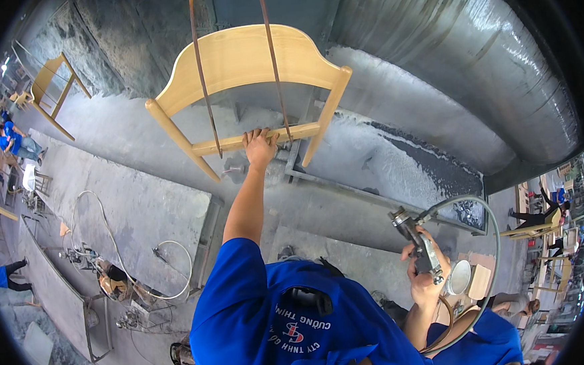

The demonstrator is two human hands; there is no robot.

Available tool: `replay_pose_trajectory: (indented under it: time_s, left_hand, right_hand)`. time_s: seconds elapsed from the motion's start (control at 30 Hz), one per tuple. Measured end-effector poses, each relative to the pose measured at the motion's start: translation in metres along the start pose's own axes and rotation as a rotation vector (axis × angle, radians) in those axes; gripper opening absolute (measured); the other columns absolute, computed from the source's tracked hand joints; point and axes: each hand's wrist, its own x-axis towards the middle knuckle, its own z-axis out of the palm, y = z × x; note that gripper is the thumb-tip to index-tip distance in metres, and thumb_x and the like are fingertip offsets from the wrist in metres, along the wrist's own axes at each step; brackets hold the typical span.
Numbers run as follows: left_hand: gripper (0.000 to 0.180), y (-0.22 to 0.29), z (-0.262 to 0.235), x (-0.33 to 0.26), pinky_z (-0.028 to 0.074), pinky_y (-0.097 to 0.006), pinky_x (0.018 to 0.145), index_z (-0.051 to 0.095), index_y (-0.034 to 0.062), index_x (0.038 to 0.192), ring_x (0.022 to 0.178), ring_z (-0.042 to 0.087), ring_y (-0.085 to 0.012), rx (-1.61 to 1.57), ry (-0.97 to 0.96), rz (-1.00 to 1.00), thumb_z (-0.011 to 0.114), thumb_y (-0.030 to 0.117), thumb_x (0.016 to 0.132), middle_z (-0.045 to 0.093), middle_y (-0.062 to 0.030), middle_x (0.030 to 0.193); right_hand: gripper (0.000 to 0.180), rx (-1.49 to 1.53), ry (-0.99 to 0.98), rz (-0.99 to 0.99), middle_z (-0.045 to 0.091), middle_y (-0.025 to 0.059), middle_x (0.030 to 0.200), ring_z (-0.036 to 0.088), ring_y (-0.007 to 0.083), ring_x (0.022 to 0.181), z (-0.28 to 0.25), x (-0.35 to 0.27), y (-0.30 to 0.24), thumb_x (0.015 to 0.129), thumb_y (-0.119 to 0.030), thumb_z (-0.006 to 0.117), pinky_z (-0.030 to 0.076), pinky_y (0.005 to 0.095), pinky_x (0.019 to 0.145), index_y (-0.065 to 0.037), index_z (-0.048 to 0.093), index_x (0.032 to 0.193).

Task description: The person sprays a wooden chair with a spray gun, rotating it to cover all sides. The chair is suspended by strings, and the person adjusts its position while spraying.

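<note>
A pale wooden chair-back frame [251,54] hangs ahead of me, with a curved top panel, two side posts and a straight lower rail. Two thin brown hanging rods [201,67] run down past it to the rail. My left hand [261,147] reaches forward with its fingers bent over the middle of that rail. On the right, well apart from the frame, my right hand [429,271] grips a metal spray gun [412,237] with its nozzle end pointing up and left. A greenish hose [493,237] loops from the gun down towards my forearm.
A grey metal trough [377,157] holding whitish residue lies beyond, under a shiny sheeted wall [458,52]. Left are a dusty table [138,185], coiled hose [189,269] and another hanging frame [48,77]. A white bucket [458,277] stands right. Other people work at both sides.
</note>
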Motion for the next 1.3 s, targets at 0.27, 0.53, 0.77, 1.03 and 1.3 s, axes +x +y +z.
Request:
replay_pose_trajectory:
  time_s: [0.27, 0.53, 0.77, 1.03, 1.3]
  left_hand:
    - [0.039, -0.011, -0.002, 0.013, 0.026, -0.049, 0.115, 0.078, 0.0126, 0.108, 0.122, 0.056, -0.0304, -0.126, 0.032, 0.032, 0.062, 0.045, 0.095, 0.073, -0.0079, 0.113]
    - [0.040, -0.040, -0.003, 0.035, 0.031, -0.047, 0.114, 0.080, 0.0114, 0.100, 0.120, 0.058, -0.0302, -0.176, -0.128, 0.184, 0.068, 0.048, 0.091, 0.074, -0.0097, 0.111]
    - [0.054, -0.061, -0.008, 0.052, 0.032, -0.046, 0.115, 0.081, 0.0132, 0.094, 0.118, 0.059, -0.0290, -0.092, -0.202, 0.421, 0.076, 0.064, 0.077, 0.073, -0.0069, 0.104]
    - [0.067, -0.068, -0.018, 0.063, 0.029, -0.048, 0.119, 0.079, 0.0082, 0.096, 0.124, 0.056, -0.0291, -0.159, -0.305, 0.419, 0.081, 0.068, 0.067, 0.073, -0.0081, 0.104]
    - [0.072, -0.065, -0.018, 0.050, 0.027, -0.049, 0.121, 0.078, 0.0079, 0.100, 0.120, 0.058, -0.0311, -0.107, -0.169, 0.233, 0.080, 0.071, 0.067, 0.072, -0.0103, 0.107]
  right_hand:
    - [0.110, -0.004, 0.059, 0.061, 0.067, 0.0061, 0.069, 0.044, 0.0015, 0.043, -0.027, 0.002, 0.011, 0.083, -0.089, 0.047, 0.029, 0.0187, 0.041, 0.010, 0.062, 0.129]
    - [0.116, -0.125, 0.175, -0.159, 0.064, 0.0052, 0.066, 0.037, 0.0003, 0.043, -0.090, 0.037, -0.036, 0.076, -0.093, 0.049, 0.027, 0.0181, 0.043, 0.008, 0.061, 0.133]
    - [0.082, -0.191, -0.093, -0.176, 0.064, 0.0041, 0.059, 0.042, 0.0030, 0.041, -0.124, 0.069, -0.098, 0.090, -0.074, 0.060, 0.029, 0.0195, 0.040, 0.002, 0.072, 0.118]
    - [0.141, -0.054, -0.050, -0.151, 0.064, 0.0095, 0.067, 0.033, -0.0004, 0.039, -0.133, 0.110, -0.100, 0.055, -0.104, 0.045, 0.021, 0.0175, 0.039, 0.011, 0.054, 0.136]
    - [0.150, -0.109, 0.097, -0.248, 0.061, 0.0086, 0.071, 0.030, 0.0010, 0.038, -0.115, 0.154, -0.119, 0.055, -0.108, 0.026, 0.019, 0.0202, 0.039, 0.008, 0.040, 0.149]
